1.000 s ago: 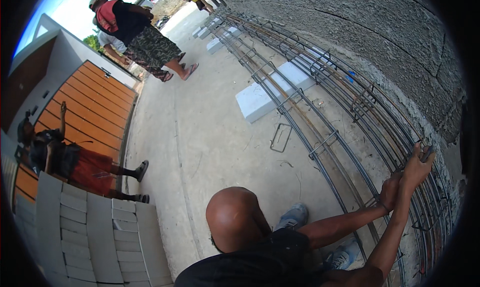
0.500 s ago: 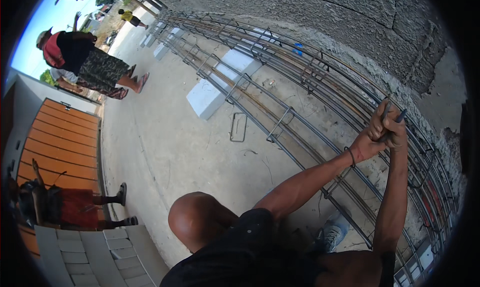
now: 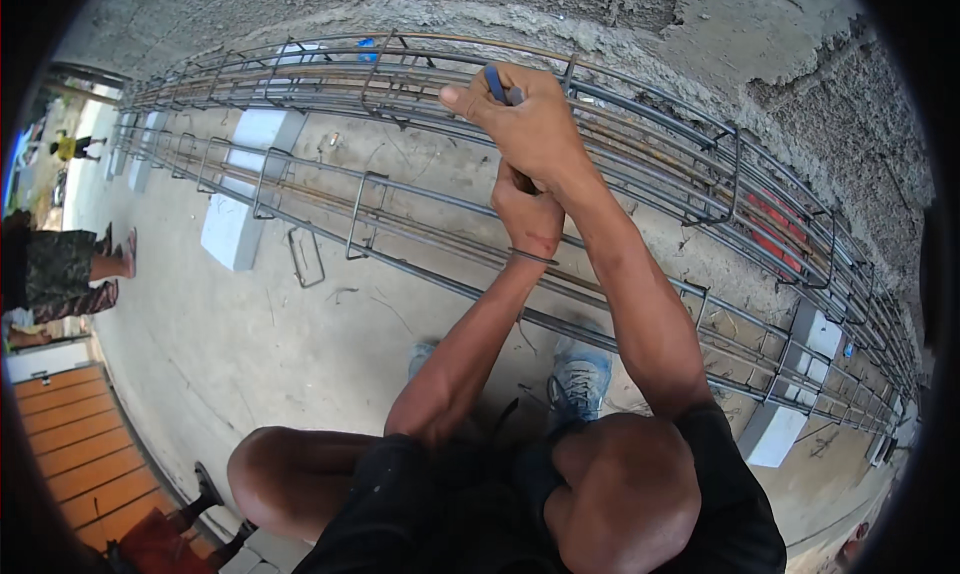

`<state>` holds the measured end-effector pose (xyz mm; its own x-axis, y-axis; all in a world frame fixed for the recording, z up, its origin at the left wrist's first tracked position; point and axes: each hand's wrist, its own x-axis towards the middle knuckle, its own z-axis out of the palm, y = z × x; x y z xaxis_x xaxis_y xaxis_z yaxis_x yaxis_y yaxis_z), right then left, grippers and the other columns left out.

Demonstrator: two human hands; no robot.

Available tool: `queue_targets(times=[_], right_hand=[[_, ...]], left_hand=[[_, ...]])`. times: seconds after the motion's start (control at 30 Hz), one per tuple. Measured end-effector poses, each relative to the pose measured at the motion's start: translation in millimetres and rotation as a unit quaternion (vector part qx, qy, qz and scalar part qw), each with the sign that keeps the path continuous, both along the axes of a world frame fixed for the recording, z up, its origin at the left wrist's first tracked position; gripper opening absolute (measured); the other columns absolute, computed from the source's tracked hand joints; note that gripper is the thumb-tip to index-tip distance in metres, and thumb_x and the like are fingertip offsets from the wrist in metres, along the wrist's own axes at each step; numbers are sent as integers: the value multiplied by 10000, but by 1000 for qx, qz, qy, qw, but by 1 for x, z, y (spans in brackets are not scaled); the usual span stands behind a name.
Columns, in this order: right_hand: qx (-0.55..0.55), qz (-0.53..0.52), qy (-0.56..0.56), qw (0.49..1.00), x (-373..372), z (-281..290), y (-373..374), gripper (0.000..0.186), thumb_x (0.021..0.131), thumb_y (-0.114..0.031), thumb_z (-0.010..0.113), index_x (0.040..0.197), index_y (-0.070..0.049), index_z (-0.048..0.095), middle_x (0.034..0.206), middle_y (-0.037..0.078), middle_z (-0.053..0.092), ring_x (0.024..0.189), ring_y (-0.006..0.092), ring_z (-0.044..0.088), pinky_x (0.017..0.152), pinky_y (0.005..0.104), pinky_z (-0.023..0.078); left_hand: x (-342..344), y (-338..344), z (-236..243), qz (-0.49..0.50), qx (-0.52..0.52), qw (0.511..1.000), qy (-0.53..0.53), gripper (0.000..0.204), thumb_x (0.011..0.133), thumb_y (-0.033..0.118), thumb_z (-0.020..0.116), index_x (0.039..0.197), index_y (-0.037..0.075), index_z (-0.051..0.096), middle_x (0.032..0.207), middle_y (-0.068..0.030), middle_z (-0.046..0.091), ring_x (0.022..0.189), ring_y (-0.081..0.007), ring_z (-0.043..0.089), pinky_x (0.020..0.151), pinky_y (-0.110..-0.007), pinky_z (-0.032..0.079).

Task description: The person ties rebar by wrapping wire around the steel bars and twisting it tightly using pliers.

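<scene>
My right hand is closed around a blue-handled tool, probably pliers, held over the upper rebar cage, thumb pointing left. Just beneath it, my left hand has its fingers wrapped around something dark, mostly hidden by the right hand. A dark loop circles my left wrist. A second rebar cage with rectangular stirrups runs under my forearms, between my feet and the upper cage.
White blocks lie under the cages. A loose stirrup rests on the concrete floor. A rough wall borders the upper side. At left are people in camouflage shorts and red shorts, and an orange gate.
The view has turned, bringing both cages crosswise and my hands toward the middle. My right hand, still on the tool, now sits above my left hand, which has dropped lower relative to it.
</scene>
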<state>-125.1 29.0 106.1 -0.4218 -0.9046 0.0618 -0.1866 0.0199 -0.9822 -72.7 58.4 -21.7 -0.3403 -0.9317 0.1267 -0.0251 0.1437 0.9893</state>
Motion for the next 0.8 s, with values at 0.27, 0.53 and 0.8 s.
queue_targets(times=[0.27, 0.53, 0.8], right_hand=[[-122, 472, -404, 774, -59, -26, -14, 348, 759, -293, 701, 737, 36, 589, 555, 7, 444, 490, 89, 409, 446, 247, 346], [-89, 57, -140, 984, -31, -4, 10, 685, 664, -404, 779, 1043, 109, 531, 794, 140, 560, 761, 236, 585, 667, 341, 503], [-90, -242, 40, 965, 13, 7, -1, 516, 705, -359, 768, 882, 70, 541, 744, 79, 539, 625, 145, 487, 552, 283, 430]], left_hand=[[19, -50, 68, -314, 160, 928, 124, 104, 775, 50, 657, 783, -5, 569, 656, -53, 557, 573, -152, 555, 506, -253, 443], [4, -42, 47, -169, 216, 953, 130, 191, 772, 167, 656, 680, 15, 586, 546, -33, 520, 433, -121, 472, 386, -264, 328], [-14, -14, 6, 85, -50, 991, 87, 172, 742, 162, 679, 810, 9, 636, 709, -143, 644, 676, -240, 648, 570, -349, 457]])
